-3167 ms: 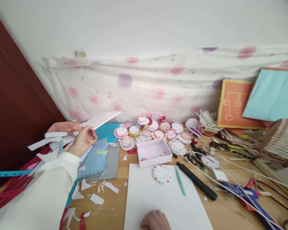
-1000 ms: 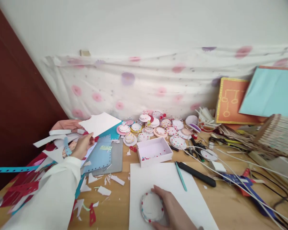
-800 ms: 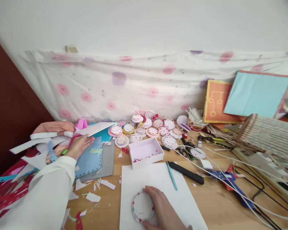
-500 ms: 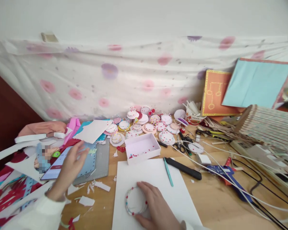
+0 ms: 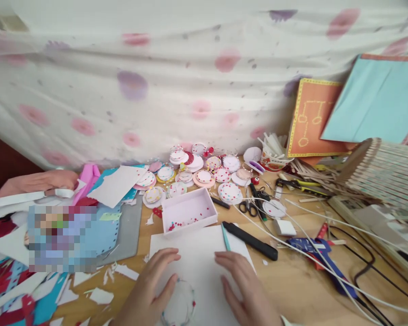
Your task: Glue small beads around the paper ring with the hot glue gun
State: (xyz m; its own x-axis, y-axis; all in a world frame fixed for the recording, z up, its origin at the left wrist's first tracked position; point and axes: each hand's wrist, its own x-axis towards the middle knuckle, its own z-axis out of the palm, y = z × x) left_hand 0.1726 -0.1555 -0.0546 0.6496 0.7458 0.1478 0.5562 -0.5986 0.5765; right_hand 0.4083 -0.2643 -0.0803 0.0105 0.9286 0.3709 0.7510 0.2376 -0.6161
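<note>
A thin beaded ring [image 5: 193, 302] with red and blue beads lies on the white paper board [image 5: 204, 253] in front of me. My left hand [image 5: 153, 290] is at the ring's left side, its thumb over or against the ring's upper edge; whether it touches I cannot tell. Those fingers are spread, and no object shows in them. To the right of the ring, and apart from it, my right hand [image 5: 245, 287] hovers over the board with fingers open and nothing in them. The ring's lower left part is partly hidden by my left hand.
Beyond the board stands a white box [image 5: 190, 210] with small red beads. Teal tweezers [image 5: 226, 240] and a black pen-like tool [image 5: 253, 240] lie nearby. Decorated paper discs [image 5: 204, 176] fill the back. A blue glue gun [image 5: 321, 253] and cables sit right; paper scraps [image 5: 102, 295] lie left.
My left hand has come from over the blue sheets on the left to beside the ring. My right hand has let go of the ring and moved right. The view has shifted.
</note>
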